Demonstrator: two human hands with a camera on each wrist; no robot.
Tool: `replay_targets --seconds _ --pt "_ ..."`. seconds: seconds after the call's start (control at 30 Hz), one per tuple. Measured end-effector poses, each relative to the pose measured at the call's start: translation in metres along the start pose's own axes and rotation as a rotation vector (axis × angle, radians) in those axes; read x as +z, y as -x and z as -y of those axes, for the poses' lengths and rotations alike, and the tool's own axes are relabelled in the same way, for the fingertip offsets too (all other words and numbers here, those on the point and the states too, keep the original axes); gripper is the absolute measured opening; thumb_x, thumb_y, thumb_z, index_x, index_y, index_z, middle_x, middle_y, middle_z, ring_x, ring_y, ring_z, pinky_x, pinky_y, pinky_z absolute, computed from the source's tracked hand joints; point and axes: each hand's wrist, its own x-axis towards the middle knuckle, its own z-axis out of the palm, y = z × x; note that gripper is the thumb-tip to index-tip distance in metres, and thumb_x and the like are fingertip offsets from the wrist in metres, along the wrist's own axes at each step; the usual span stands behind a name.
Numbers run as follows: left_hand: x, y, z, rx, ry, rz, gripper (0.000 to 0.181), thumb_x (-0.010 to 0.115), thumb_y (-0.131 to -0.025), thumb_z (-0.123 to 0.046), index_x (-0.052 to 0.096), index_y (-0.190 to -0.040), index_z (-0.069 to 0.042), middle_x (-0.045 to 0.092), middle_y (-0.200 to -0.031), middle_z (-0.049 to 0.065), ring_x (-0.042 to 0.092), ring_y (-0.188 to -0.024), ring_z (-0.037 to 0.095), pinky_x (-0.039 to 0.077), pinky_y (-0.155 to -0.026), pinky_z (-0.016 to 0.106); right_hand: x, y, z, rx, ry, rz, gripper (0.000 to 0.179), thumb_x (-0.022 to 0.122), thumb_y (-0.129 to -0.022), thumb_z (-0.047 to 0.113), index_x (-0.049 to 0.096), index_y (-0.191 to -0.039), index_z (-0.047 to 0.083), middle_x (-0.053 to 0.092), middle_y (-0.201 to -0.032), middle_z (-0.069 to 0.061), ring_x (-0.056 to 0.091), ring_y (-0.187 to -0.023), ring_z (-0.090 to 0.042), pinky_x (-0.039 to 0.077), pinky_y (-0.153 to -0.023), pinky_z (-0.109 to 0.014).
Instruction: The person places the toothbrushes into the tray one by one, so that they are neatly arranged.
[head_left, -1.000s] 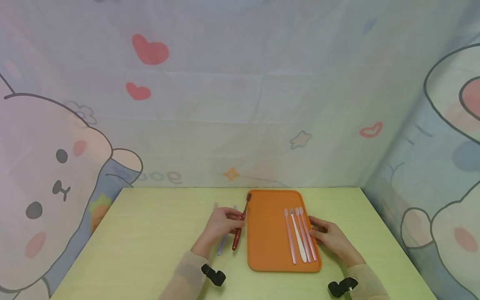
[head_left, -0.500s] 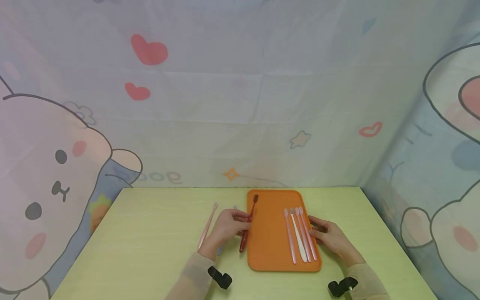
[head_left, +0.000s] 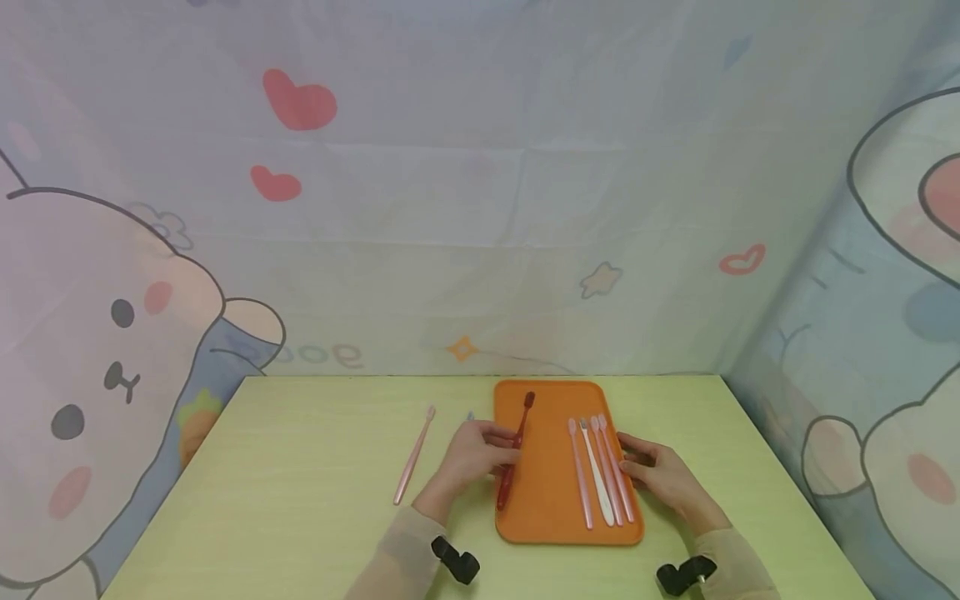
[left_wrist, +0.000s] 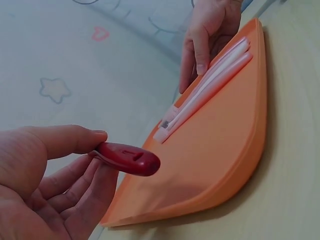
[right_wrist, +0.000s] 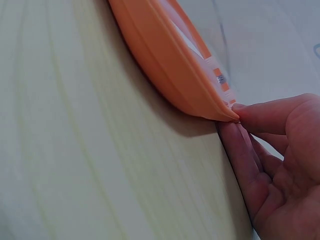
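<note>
My left hand pinches a dark red toothbrush between thumb and fingers, over the left side of an orange tray. In the left wrist view, the handle end points toward the camera, raised above the tray. On the tray's right side lie several toothbrushes side by side: a white toothbrush and pink ones, such as the leftmost pink toothbrush. My right hand grips the tray's right rim, thumb on top and fingers beneath, as the right wrist view shows.
A pink toothbrush lies on the light yellow table left of my left hand. The tip of a bluish toothbrush shows behind that hand, which hides the rest. A printed cloth backdrop rises behind the table.
My left hand has carried the red toothbrush rightward, from beside the tray's left edge to over the tray. The pink toothbrush on the table has come into full view. My right hand stays put.
</note>
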Motion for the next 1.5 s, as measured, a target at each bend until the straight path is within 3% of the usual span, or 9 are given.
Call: replay_targets --seconds 0.2,0.4,0.6,1.0,1.5 --pt "0.013 0.002 -0.004 0.016 0.008 -0.014 0.032 0.083 -0.088 0.000 0.074 -0.117 0.008 0.077 -0.100 0.017 0.077 -0.075 0.024 0.066 -0.068 0.039 0.000 0.001 0.001 -0.009 -0.004 0.004 0.060 0.066 -0.106 0.007 0.042 -0.160 -0.005 0.048 -0.158 -0.029 0.062 -0.128 -0.035 0.062 -0.085 -0.029" --pt "0.021 0.000 -0.003 -0.005 -0.005 -0.046 0.035 0.086 -0.088 -0.004 0.075 -0.120 0.004 0.075 -0.095 0.010 0.075 -0.072 0.022 0.066 -0.068 0.038 0.000 0.001 0.000 -0.016 -0.011 0.011 0.060 0.066 -0.105 0.005 0.042 -0.160 -0.005 0.049 -0.158 -0.029 0.061 -0.128 -0.035 0.061 -0.085 -0.027" --pt "0.032 0.000 -0.006 -0.018 0.000 -0.078 0.033 0.086 -0.088 -0.002 0.075 -0.118 0.003 0.075 -0.096 0.011 0.074 -0.073 0.021 0.066 -0.067 0.037 -0.001 -0.001 0.001 -0.013 0.003 0.010 0.061 0.066 -0.106 0.007 0.042 -0.161 -0.005 0.048 -0.159 -0.029 0.061 -0.129 -0.035 0.061 -0.086 -0.028" --pt "0.055 0.001 0.005 -0.031 0.016 -0.138 0.032 0.089 -0.083 0.001 0.076 -0.113 0.002 0.072 -0.090 0.008 0.071 -0.071 0.017 0.064 -0.064 0.034 0.000 -0.001 0.002 0.009 0.022 0.003 0.061 0.066 -0.106 0.009 0.042 -0.161 -0.004 0.047 -0.160 -0.028 0.060 -0.131 -0.036 0.061 -0.088 -0.030" --pt "0.080 0.000 0.008 -0.067 0.039 -0.150 0.030 0.088 -0.083 0.003 0.073 -0.110 0.005 0.071 -0.086 0.008 0.072 -0.067 0.018 0.064 -0.060 0.034 0.000 -0.002 -0.001 0.005 0.031 -0.001 0.061 0.066 -0.106 0.009 0.042 -0.161 -0.004 0.048 -0.159 -0.028 0.061 -0.128 -0.034 0.061 -0.085 -0.028"
